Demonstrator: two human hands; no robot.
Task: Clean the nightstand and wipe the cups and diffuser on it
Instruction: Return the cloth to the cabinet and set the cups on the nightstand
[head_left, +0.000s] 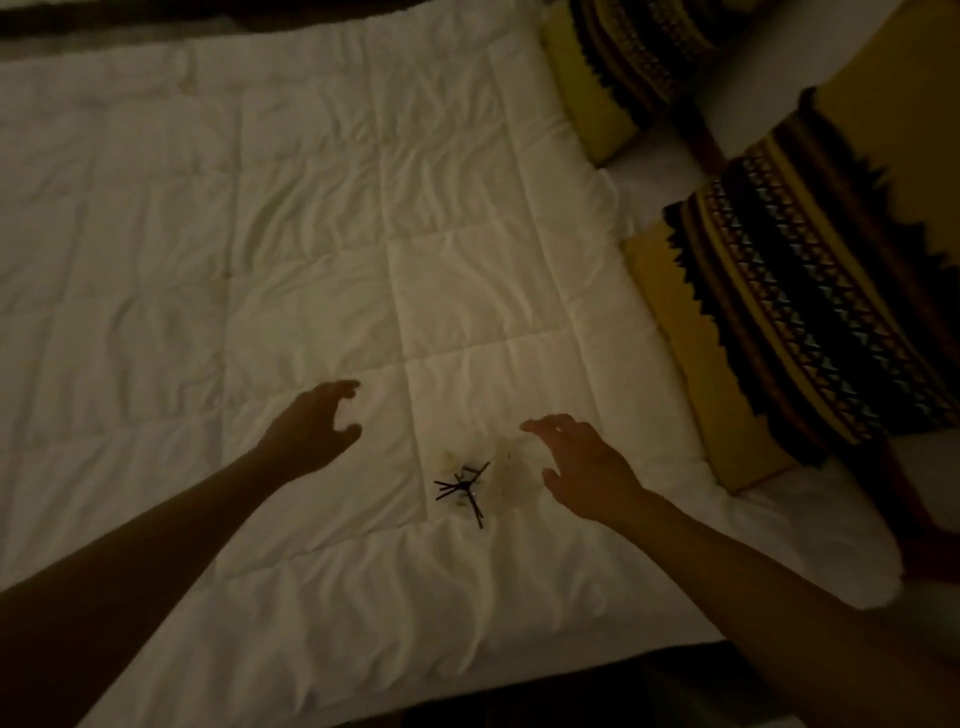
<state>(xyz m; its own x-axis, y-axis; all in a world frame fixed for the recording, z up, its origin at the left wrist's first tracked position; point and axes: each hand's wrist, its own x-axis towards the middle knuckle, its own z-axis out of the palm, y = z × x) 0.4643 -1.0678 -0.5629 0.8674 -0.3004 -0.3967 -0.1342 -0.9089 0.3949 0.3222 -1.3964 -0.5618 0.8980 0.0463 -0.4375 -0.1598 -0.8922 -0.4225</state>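
Note:
A reed diffuser (464, 487) with black sticks fanning out stands on the white quilt (311, 234) of a bed, in dim light. Faint pale shapes beside it, at its left (448, 459) and right (506, 467), look like clear glass cups, but they are hard to make out. My left hand (311, 431) hovers over the quilt to the left of the diffuser, fingers curled apart, holding nothing. My right hand (582, 467) hovers just right of the pale shape, fingers spread, empty. The nightstand is out of view.
Two yellow cushions with dark patterned bands lie at the right, one near (795, 322) and one farther back (623, 67). A white pillow (748, 78) shows between them. The bed's near edge runs along the bottom of the view.

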